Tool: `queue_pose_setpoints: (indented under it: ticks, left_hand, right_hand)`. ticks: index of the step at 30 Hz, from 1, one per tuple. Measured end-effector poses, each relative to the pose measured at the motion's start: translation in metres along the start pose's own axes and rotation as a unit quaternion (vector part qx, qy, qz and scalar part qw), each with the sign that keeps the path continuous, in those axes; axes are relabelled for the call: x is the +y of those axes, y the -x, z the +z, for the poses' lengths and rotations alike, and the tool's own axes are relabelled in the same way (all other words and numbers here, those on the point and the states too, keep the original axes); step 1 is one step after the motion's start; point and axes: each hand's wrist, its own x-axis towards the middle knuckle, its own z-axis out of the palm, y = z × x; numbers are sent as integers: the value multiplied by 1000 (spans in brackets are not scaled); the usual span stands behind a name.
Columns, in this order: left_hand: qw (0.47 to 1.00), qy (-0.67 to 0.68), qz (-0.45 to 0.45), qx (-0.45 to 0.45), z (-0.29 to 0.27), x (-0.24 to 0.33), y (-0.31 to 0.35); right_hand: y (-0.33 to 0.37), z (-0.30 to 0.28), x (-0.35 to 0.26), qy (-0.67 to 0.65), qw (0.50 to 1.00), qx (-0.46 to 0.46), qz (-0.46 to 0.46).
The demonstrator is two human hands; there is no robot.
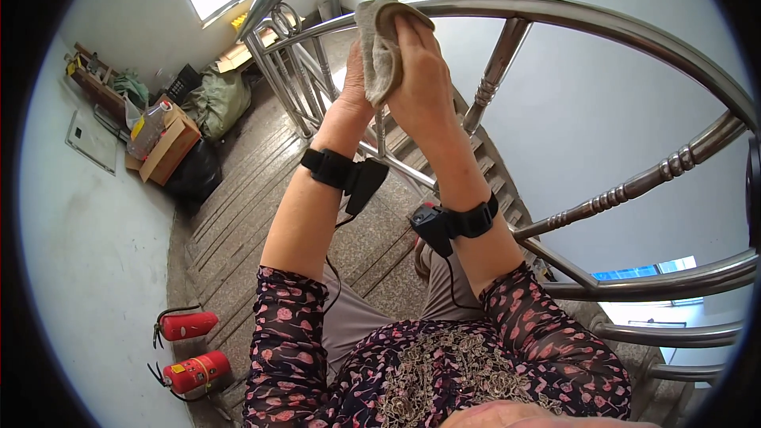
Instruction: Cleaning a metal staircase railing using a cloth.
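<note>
A grey-beige cloth (379, 51) is folded against the upper metal stair rail, where a post meets it. My right hand (420, 75) grips the cloth from the right, its fingertips tucked under a fold. From the left, my left hand (355, 83) closes against the same cloth; most of its fingers are hidden behind the fabric. The curved steel handrail (587, 20) runs away to the right from the cloth. Each wrist wears a black strap with a small device and a cable.
Turned balusters (499, 63) and lower rails fill the right side. Stone stairs (246, 190) lie below. Two red fire extinguishers (194, 368) stand at the lower left wall. Farther off are a cardboard box (170, 143), a black bag and a green sack (218, 103).
</note>
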Motion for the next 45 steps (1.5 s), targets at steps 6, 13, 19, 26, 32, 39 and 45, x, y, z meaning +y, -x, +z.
queue_pose_setpoints:
  ticks: [6,13,19,26,32,39,45]
  left_hand:
    - [991,-11,34,-129,-24,5,14]
    - [990,-128,22,-61,2,18,9]
    - [831,-522,168,-93,10,21,-20]
    - [709,-649,260,-92,-1,12,-33]
    - [725,-652,207,-72,-54,8,-44]
    - [811,-578,11,-86,-43,12,-40]
    - [998,-53,-32,29,-39,7,10]
  right_hand:
    - [22,-8,23,-63,996,54,-20]
    - [27,5,51,-63,991,115,-32]
    - [28,22,69,-456,879,94,101]
    - [31,41,89,-276,956,38,91]
    - [17,59,76,-342,927,-2,152]
    - [29,67,77,-339,935,19,101]
    - [31,51,53,-263,964,30,-35]
